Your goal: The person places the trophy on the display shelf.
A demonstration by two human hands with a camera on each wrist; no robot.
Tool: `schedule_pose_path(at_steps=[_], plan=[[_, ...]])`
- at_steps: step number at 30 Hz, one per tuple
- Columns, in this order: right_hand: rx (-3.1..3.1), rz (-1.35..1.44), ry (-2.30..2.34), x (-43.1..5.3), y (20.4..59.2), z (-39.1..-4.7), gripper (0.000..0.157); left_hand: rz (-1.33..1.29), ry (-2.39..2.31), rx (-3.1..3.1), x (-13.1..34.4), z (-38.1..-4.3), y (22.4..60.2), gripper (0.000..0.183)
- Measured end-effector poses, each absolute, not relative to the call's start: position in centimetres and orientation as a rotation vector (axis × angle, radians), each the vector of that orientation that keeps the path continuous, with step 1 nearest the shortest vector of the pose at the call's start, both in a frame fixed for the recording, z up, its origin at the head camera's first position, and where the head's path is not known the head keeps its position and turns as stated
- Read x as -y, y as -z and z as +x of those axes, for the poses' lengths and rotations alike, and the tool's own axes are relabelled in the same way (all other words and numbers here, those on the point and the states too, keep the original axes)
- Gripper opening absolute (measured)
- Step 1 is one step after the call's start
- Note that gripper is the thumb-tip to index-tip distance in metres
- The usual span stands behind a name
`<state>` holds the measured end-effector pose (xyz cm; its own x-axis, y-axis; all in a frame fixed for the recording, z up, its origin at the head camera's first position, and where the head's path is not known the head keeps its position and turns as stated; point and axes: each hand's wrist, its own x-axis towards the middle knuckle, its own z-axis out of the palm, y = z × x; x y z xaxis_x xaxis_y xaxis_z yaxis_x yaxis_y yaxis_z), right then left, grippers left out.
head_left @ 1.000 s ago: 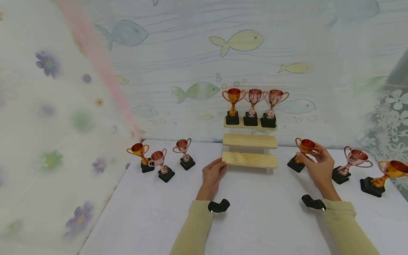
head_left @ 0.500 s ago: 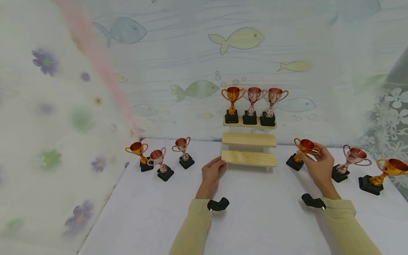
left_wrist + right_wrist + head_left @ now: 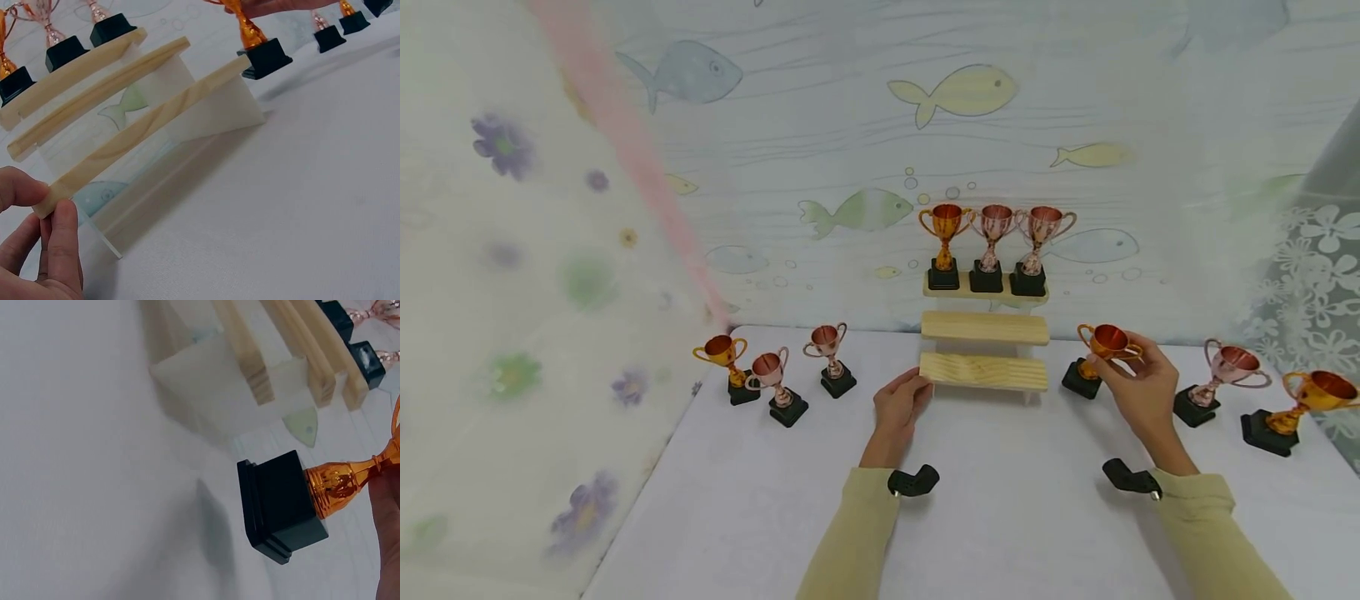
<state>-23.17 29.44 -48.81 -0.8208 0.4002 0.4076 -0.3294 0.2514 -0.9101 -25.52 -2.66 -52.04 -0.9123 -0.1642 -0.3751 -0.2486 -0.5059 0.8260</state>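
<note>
At the left end of the lowest step of a three-tier wooden display stand, my left hand pinches the board between thumb and fingers, plain in the left wrist view. To the right of the stand, my right hand grips a gold trophy cup by its upper part. Its black base hangs tilted above the table, with a shadow below it in the right wrist view. On the top step stand one gold trophy and two rose-gold trophies, side by side and upright. The lower two steps are bare.
Left of the stand on the white table are a gold trophy and two rose-gold ones. Beyond my right hand are a rose-gold trophy and a gold trophy. A fish-patterned curtain hangs behind.
My right hand has carried the gold trophy slightly left toward the stand during the last half second. My left hand keeps its hold on the lowest step.
</note>
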Motion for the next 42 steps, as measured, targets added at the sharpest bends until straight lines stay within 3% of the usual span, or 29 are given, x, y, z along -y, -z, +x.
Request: schedule_pose_path(at_steps=[8,22,42], plan=[[2.019,0.004,-1.599,-27.5,46.7,-22.6,0.054,-0.658,-2.614,-1.530,2.6,-25.6,52.1,0.034],[2.121,0.393,-1.585,-24.2,43.2,-22.7,0.054,-0.672,-2.612,-1.502,2.6,-25.6,51.9,0.034],[1.987,0.527,-1.778,-17.0,41.7,-28.7,0.052,-0.663,-2.608,-1.500,2.7,-25.6,52.0,0.034]])
